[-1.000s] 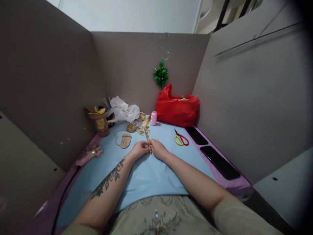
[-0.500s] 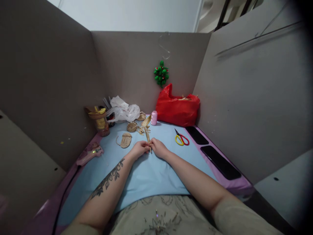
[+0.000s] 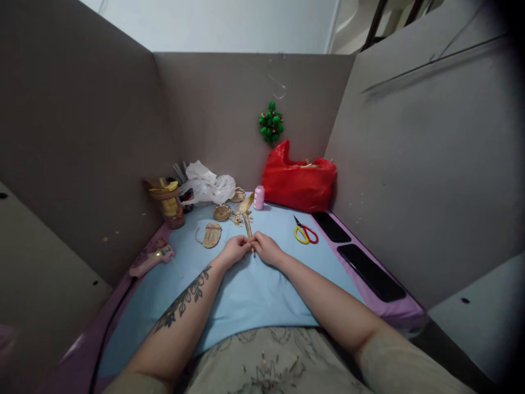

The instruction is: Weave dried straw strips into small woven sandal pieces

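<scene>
A thin bundle of dry tan straw strips (image 3: 248, 225) runs away from me at the middle of the table. My left hand (image 3: 237, 249) pinches its near end from the left. From the right, my right hand (image 3: 265, 247) closes on the same spot, the fingertips of both hands meeting. A short stub of the bundle pokes out below the fingers. Left of my hands lies a flat oval woven piece (image 3: 212, 235) with a loose cord. Behind it sits a small round woven basket (image 3: 222, 212), with curled straw scraps (image 3: 238, 219) beside it.
Yellow-and-red-handled scissors (image 3: 305, 232) and two dark phones (image 3: 371, 272) lie to the right. At the back stand a pink thread spool (image 3: 259, 197) and a red bag (image 3: 298, 183). Leftward are a pink glue gun (image 3: 152, 261), a holder of tools (image 3: 170, 205) and a white plastic bag (image 3: 208, 186).
Both hands stay at nearly the same place on the straw bundle, with only a slight shift of the fingers. The whole view has moved very slightly.
</scene>
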### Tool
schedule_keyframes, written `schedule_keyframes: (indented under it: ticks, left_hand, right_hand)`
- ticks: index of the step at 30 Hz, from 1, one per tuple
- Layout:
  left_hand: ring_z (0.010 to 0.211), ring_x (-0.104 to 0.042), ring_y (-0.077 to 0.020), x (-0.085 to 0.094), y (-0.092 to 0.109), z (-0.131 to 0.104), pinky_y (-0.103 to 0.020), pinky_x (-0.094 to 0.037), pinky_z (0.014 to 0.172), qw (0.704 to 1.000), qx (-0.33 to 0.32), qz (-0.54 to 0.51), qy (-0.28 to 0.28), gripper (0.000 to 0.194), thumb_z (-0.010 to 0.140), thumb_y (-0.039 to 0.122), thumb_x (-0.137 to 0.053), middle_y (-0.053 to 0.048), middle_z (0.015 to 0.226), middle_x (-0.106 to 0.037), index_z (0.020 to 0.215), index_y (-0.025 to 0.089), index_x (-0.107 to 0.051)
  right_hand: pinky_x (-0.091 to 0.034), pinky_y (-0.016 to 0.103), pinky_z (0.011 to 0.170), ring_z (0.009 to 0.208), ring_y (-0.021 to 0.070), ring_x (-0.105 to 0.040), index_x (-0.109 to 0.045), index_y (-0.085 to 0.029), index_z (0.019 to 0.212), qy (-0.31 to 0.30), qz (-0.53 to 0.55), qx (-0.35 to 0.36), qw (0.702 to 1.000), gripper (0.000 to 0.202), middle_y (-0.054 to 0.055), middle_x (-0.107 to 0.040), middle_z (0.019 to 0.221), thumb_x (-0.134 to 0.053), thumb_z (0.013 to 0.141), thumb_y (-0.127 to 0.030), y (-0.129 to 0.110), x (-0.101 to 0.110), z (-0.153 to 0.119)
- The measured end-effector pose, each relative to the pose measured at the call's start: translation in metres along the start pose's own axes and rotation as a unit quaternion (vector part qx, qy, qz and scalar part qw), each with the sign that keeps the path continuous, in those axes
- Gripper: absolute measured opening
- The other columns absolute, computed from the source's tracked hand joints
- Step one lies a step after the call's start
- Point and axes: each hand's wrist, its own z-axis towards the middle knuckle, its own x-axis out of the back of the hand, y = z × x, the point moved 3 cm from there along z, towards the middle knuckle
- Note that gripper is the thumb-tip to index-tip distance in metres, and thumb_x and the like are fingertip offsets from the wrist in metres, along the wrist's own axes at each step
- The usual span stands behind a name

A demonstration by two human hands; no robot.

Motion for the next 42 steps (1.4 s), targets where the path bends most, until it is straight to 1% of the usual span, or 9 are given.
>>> schedule_keyframes:
  ticks: [4,10,12,17,20,25,31,37,42]
  left_hand:
    - [0.043,-0.040,-0.0078,0.000,-0.007,0.004,-0.019,-0.029,0.044,0.999,0.004,0.030,0.010,0.008,0.068,0.021,-0.051,0.004,0.046,-0.048,0.064,0.015,-0.054]
    - [0.040,-0.039,-0.0077,0.001,-0.014,0.006,-0.019,-0.027,0.043,0.999,0.028,0.028,0.023,0.004,0.067,0.018,-0.049,0.005,0.045,-0.048,0.065,0.016,-0.052]
    - [0.041,-0.039,-0.0077,0.001,-0.012,0.005,-0.019,-0.027,0.043,0.999,0.019,0.021,0.020,0.006,0.068,0.021,-0.050,0.005,0.046,-0.048,0.066,0.015,-0.052]
    - [0.044,-0.041,-0.0074,-0.001,-0.006,0.003,-0.019,-0.030,0.045,0.999,-0.036,-0.010,-0.019,0.013,0.067,0.025,-0.054,0.004,0.052,-0.050,0.071,0.013,-0.057]
    - [0.044,-0.039,-0.0072,-0.001,-0.004,0.002,-0.019,-0.029,0.045,0.999,-0.046,-0.004,-0.017,0.013,0.067,0.026,-0.053,0.005,0.050,-0.047,0.070,0.013,-0.056]
    - [0.044,-0.039,-0.0072,-0.001,-0.003,0.002,-0.019,-0.029,0.045,0.999,-0.036,0.019,0.000,0.012,0.067,0.025,-0.052,0.005,0.049,-0.045,0.065,0.014,-0.053]
    - [0.044,-0.039,-0.0077,-0.001,-0.007,0.004,-0.020,-0.030,0.045,0.999,-0.001,0.033,0.021,0.008,0.066,0.022,-0.051,0.005,0.047,-0.047,0.063,0.015,-0.051]
    - [0.043,-0.040,-0.0078,0.001,-0.013,0.005,-0.020,-0.028,0.044,0.999,0.012,0.033,0.027,0.005,0.065,0.018,-0.051,0.004,0.046,-0.048,0.064,0.014,-0.053]
    - [0.042,-0.039,-0.0074,0.001,-0.009,0.004,-0.020,-0.029,0.044,0.999,0.007,0.029,0.022,0.010,0.067,0.022,-0.052,0.004,0.047,-0.049,0.067,0.013,-0.056]
  right_hand:
    - [-0.036,0.021,0.063,0.068,0.0127,-0.052,-0.050,-0.019,0.082,0.008,0.013,-0.003,1.000,0.007,0.000,-0.059,0.074,-0.044,0.081,-0.017,0.001,0.001,0.000]
    - [-0.037,0.021,0.062,0.066,0.0120,-0.052,-0.050,-0.019,0.081,0.019,0.033,-0.013,0.999,0.007,-0.001,-0.057,0.071,-0.043,0.080,-0.016,0.003,0.002,0.001]
    - [-0.037,0.021,0.063,0.066,0.0120,-0.052,-0.050,-0.019,0.081,0.018,0.034,-0.016,0.999,0.007,-0.001,-0.057,0.071,-0.043,0.080,-0.017,0.003,0.002,0.000]
    - [-0.037,0.022,0.064,0.070,0.0123,-0.053,-0.051,-0.019,0.082,0.004,0.033,-0.014,0.999,0.008,0.000,-0.059,0.075,-0.043,0.081,-0.018,0.001,0.002,-0.001]
    - [-0.037,0.022,0.064,0.069,0.0123,-0.053,-0.051,-0.019,0.082,0.006,0.034,-0.008,0.999,0.008,0.000,-0.060,0.074,-0.043,0.081,-0.018,0.002,0.001,0.000]
    - [-0.036,0.022,0.062,0.067,0.0123,-0.052,-0.051,-0.019,0.081,0.006,0.047,0.001,0.999,0.007,-0.001,-0.058,0.072,-0.044,0.081,-0.019,0.003,0.000,0.001]
    - [-0.035,0.022,0.059,0.063,0.0120,-0.050,-0.052,-0.020,0.080,0.007,0.059,-0.002,0.998,0.007,-0.002,-0.056,0.067,-0.045,0.079,-0.018,0.004,-0.001,0.001]
    - [-0.036,0.022,0.060,0.063,0.0119,-0.050,-0.050,-0.019,0.077,0.017,0.076,0.002,0.997,0.007,-0.003,-0.055,0.067,-0.044,0.078,-0.018,0.007,-0.001,0.001]
    - [-0.036,0.022,0.059,0.062,0.0119,-0.050,-0.050,-0.019,0.077,0.017,0.090,-0.008,0.996,0.006,-0.003,-0.055,0.065,-0.043,0.078,-0.018,0.008,-0.001,0.002]
